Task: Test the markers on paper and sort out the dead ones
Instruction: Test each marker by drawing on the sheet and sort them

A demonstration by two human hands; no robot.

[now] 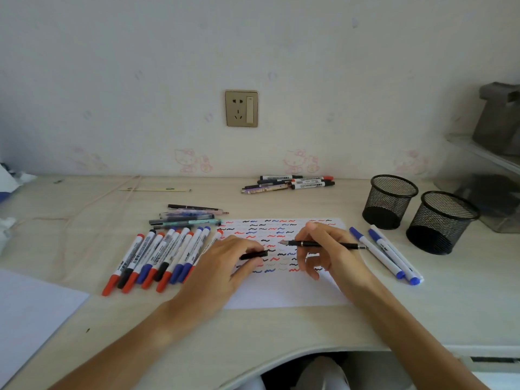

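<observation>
Testing is underway: right hand pinches an uncapped black pen over the scribbled paper on the counter, left hand pinches its cap. Next, likely recapping and sorting.

Left of the fingers, a row of markers blocks the counter. To their right lie three blue-capped markers, then two mesh cups. Bare counter lies nearer the person; more pens lie beyond.
</observation>
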